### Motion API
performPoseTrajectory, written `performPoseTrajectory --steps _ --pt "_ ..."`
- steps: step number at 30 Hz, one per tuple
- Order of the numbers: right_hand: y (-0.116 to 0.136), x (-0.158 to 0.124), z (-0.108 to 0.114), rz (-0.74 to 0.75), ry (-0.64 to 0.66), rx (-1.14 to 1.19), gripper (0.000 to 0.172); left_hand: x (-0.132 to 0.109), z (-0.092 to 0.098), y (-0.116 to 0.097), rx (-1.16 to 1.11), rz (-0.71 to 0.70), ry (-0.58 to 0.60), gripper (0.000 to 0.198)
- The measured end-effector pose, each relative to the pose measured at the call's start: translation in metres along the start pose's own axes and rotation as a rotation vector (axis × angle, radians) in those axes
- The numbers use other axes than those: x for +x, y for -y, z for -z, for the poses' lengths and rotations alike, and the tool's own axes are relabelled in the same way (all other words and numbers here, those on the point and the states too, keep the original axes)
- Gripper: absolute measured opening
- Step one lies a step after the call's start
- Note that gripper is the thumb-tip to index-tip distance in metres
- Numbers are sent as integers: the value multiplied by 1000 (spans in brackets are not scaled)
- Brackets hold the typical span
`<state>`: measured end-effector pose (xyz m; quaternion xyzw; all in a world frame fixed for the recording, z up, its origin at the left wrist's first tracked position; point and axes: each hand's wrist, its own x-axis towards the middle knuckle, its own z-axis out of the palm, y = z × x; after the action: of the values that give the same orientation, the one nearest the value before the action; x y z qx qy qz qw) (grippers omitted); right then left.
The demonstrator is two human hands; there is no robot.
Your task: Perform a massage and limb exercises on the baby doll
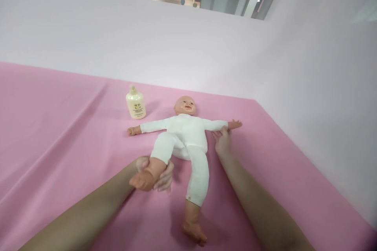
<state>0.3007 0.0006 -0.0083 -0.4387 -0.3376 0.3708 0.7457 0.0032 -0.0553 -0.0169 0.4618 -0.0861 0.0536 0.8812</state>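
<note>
A baby doll (188, 131) in a white suit lies on its back on the pink cloth (112, 211), head away from me and both arms spread wide. My left hand (165, 176) is wrapped round the doll's lower leg on the left side, lifting that leg with its knee bent. The other leg lies stretched out toward me. My right hand (222, 139) touches the doll's sleeve near the wrist on the right side; its fingers are partly under the sleeve, and whether they grip it is unclear.
A pale yellow pump bottle (136, 106) stands on the cloth, left of the doll's head. White walls (132, 43) rise behind and along the right side. Windows show ceiling lights beyond. Folds run across the cloth at the left.
</note>
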Motion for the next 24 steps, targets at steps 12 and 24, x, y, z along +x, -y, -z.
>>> performPoseTrajectory --steps 12,24 --pt "7 -33 -14 740 658 -738 39 11 -1 -15 -291 -233 -647 48" --pt "5 -31 -16 728 710 -738 36 15 -2 -15 -274 -236 -684 48"
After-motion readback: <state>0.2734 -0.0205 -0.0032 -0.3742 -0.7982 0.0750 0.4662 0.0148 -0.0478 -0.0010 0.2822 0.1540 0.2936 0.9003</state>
